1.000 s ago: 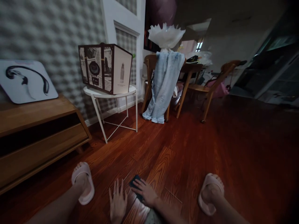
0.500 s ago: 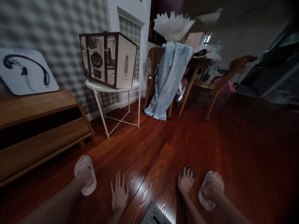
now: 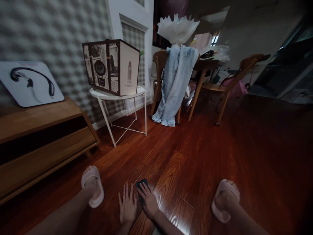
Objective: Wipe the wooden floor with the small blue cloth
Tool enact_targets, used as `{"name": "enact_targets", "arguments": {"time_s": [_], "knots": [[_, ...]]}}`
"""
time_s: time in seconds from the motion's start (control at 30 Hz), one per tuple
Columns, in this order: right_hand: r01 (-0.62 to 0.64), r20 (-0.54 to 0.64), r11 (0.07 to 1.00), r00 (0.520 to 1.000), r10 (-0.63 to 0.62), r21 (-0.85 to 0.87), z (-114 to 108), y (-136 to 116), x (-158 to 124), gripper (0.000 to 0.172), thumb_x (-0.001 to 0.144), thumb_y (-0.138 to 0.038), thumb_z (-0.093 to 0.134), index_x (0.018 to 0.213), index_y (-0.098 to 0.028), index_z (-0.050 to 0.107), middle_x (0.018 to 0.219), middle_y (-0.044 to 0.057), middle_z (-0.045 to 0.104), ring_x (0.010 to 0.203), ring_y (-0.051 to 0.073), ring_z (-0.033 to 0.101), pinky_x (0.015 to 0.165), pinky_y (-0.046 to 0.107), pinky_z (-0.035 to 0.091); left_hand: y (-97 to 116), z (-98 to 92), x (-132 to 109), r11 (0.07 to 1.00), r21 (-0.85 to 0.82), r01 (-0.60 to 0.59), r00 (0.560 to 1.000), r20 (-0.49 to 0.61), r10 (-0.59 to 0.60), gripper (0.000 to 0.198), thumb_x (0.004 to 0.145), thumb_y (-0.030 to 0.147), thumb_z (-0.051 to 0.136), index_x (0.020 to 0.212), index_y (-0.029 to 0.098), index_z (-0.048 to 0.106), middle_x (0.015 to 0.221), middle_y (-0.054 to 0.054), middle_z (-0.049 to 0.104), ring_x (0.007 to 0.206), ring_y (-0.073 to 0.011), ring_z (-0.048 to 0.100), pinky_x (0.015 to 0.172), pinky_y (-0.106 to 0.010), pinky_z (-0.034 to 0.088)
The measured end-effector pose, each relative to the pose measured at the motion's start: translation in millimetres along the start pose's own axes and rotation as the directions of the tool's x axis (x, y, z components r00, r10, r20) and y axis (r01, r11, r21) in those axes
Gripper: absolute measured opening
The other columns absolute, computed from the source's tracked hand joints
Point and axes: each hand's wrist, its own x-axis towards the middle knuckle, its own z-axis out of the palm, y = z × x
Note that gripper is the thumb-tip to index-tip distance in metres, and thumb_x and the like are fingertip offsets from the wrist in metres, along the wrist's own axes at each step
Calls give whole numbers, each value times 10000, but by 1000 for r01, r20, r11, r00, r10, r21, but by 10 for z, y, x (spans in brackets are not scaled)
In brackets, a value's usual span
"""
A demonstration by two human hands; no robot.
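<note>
My right hand point(image 3: 149, 201) lies over a small dark blue-green cloth point(image 3: 142, 183) on the wooden floor point(image 3: 168, 163), its fingers pressing the cloth down. Much of the cloth is hidden under the palm and fingers. Just left of it, my left hand point(image 3: 128, 206) is held open with fingers spread and nothing in it. Whether its palm touches the floor I cannot tell. The two hands are close together between my feet.
Pink slippers are on my left foot point(image 3: 92, 186) and right foot point(image 3: 225, 200). A wooden cabinet point(image 3: 49, 143) stands left. Ahead are a white side table point(image 3: 102, 97) bearing a patterned box point(image 3: 128, 70), jeans point(image 3: 176, 81) over a chair, and another wooden chair point(image 3: 227, 88).
My right hand has slid the cloth left across the floor, from beside the right foot to next to my left hand. The left hand has stayed nearly in place. The view has tilted slightly.
</note>
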Motion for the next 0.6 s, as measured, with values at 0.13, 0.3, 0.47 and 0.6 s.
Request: {"name": "enact_targets", "arguments": {"time_s": [0.13,0.3,0.47,0.6], "knots": [[-188,-128,979,976,177,-78,-643,865,-122,758,796,-107,427,1540,-251,457,1642,49,388,1549,213,262,1254,517,250,5,-25,-1,1000,-3,5,1000,-14,-5,579,976,279,296,1553,237,329,1643,-116,374,1540,-253,312,1279,-581,157],[-667,-484,743,669,565,-55,-1188,2043,-864,664,838,-152,351,1471,-59,526,1590,177,445,1557,272,237,1229,483,298,9,-29,-7,999,-43,14,1000,-1,-14,597,975,285,309,1570,253,276,1655,-106,353,1547,-260,295,1277,-588,163],[-786,-659,613,419,625,82,-1054,2229,-1349,684,900,-264,318,1552,-75,408,1609,224,390,1568,349,171,1195,636,267,22,-46,-4,999,-22,30,999,35,-29,629,967,279,322,1586,267,210,1657,-89,348,1552,-237,282,1286,-573,134],[-781,-711,607,343,613,147,-717,1674,-950,681,952,-335,280,1604,-143,323,1625,217,363,1566,386,150,1157,727,241,26,-70,5,1000,-15,27,999,36,-27,607,966,278,311,1573,255,287,1647,-95,372,1553,-229,280,1286,-570,116]]}}
